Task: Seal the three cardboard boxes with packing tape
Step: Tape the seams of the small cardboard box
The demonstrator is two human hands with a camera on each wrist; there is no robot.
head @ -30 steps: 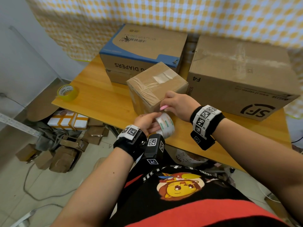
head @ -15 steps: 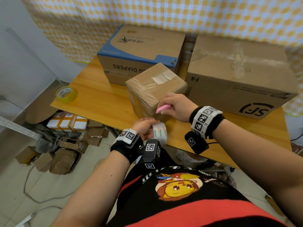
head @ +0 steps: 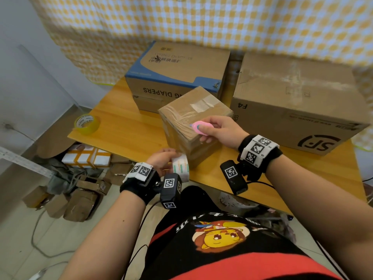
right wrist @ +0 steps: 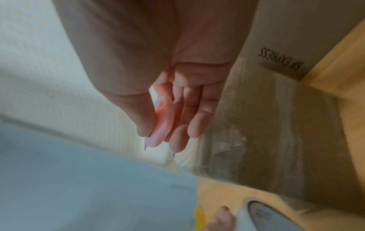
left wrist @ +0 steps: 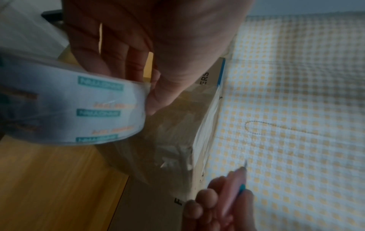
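Observation:
A small tape-wrapped cardboard box (head: 193,116) stands near the table's front edge. My left hand (head: 161,160) grips a clear packing tape roll (head: 181,168) with green and orange print, low against the box's near side; the same roll (left wrist: 79,109) fills the left wrist view. My right hand (head: 220,130) pinches a pink cutter (head: 198,127) over the box's near top edge, its small blade out past my thumb (right wrist: 145,125). Behind stand a blue-topped diaper box (head: 181,73) and a large SF box (head: 298,102).
A yellow tape roll (head: 86,124) lies at the left corner of the wooden table (head: 125,130). Flattened cartons and cables (head: 76,178) litter the floor to the left. A checked curtain (head: 201,23) hangs behind the boxes.
My right hand rose with the pink cutter from the box's near side to its top edge. My left hand sank a little with the tape roll.

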